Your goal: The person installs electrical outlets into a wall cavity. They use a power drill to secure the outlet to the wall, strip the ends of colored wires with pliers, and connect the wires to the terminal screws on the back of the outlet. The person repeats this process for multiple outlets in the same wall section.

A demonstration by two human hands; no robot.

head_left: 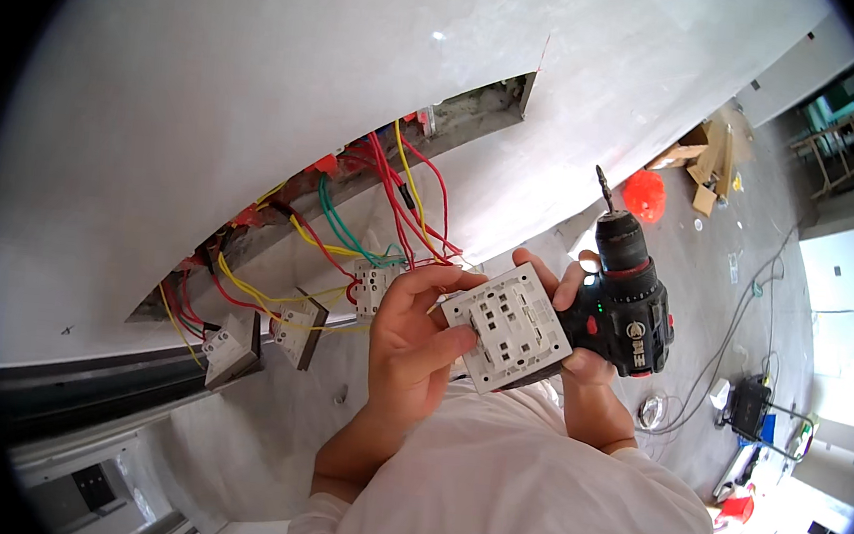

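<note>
White square plate (523, 325) is in front of my chest: left hand (410, 351) pinching its left edge, thumb on near face. Right hand (590, 367) wrapped round black drill (629, 308) just beside it, bit pointing away from me. Wired modules (293, 333) hang left, near wall recess (484, 111).

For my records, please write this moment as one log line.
left hand: grips square white plastic plate; right hand: holds black cordless drill; long grey wall recess: red, yellow, green wires emerge
</note>
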